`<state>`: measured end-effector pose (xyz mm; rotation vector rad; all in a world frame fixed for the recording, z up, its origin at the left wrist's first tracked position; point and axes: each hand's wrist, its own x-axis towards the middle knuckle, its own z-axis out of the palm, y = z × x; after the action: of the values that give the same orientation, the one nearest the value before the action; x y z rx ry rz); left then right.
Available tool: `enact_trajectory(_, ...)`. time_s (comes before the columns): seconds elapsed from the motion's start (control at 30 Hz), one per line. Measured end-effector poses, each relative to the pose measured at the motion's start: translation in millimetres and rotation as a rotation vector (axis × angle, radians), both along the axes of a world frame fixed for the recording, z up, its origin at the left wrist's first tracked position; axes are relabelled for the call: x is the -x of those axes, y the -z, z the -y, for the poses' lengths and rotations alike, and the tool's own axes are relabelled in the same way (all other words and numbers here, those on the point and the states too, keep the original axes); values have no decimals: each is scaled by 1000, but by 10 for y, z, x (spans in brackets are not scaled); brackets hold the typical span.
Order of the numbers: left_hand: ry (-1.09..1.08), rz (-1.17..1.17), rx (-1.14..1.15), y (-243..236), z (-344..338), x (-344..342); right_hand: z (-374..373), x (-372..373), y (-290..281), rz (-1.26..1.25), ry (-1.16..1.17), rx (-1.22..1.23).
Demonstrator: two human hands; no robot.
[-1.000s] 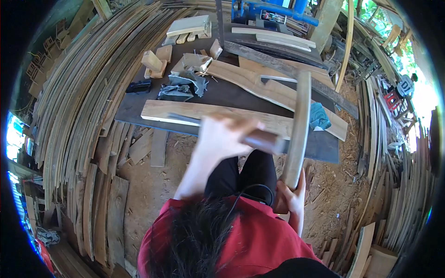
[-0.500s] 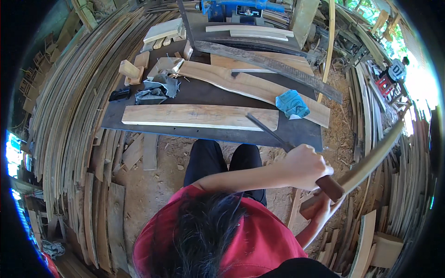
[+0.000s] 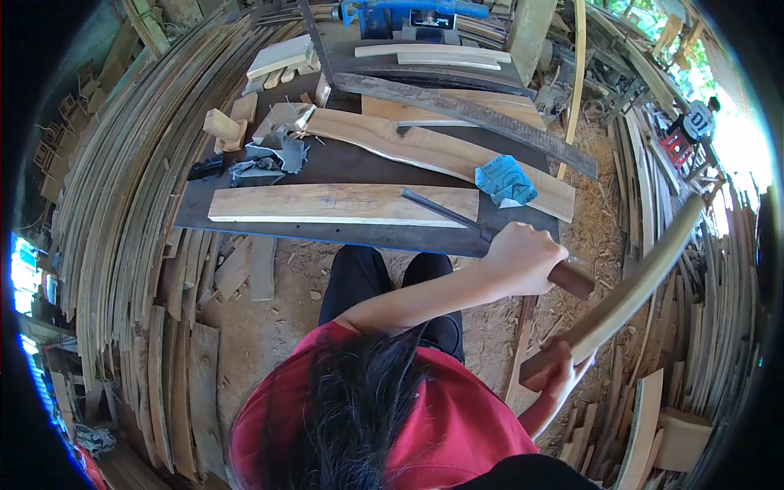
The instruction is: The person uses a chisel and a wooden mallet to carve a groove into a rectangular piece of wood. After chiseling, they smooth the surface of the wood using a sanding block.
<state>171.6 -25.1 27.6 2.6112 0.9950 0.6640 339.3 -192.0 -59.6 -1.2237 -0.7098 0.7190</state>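
Note:
My left hand, its arm crossing in front of my body, is closed around the brown wooden handle of what looks like a file. The long dark metal shaft points left and away, over the right part of a pale board at the table's near edge. Farther right and lower, my right hand grips the near end of a long curved piece of wood, which slants up to the right. The file and the curved wood are apart. A crumpled blue sheet, like sandpaper, lies just beyond the board.
On the dark table lie a wavy-edged plank, grey crumpled scraps and small wood blocks. A blue machine stands at the back. Stacked timber lines both sides; a person sits far right.
My left hand has moved up and left with the file, away from the curved wood. The curved wood's far end has swung slightly left, and more of my right hand shows.

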Motion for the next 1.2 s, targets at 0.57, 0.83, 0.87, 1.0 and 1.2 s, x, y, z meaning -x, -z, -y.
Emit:
enact_trajectory(0.57, -294, -49, -59, 184, -242, 566, -132, 200, 140, -167, -326, 108)
enact_trajectory(0.83, -447, -25, -102, 274, -330, 1137, -235, 264, -14, -51, -253, 120)
enact_trajectory(0.87, -465, -15, -124, 279, -324, 1178, -245, 313, 3, -107, -222, 159)
enact_trajectory(1.0, -467, -19, -107, 256, -321, 1234, -174, 677, 104, -190, -437, 328)
enact_trajectory(1.2, -608, 24, -132, 189, -319, 1708, -295, 860, 5, -144, -541, 223)
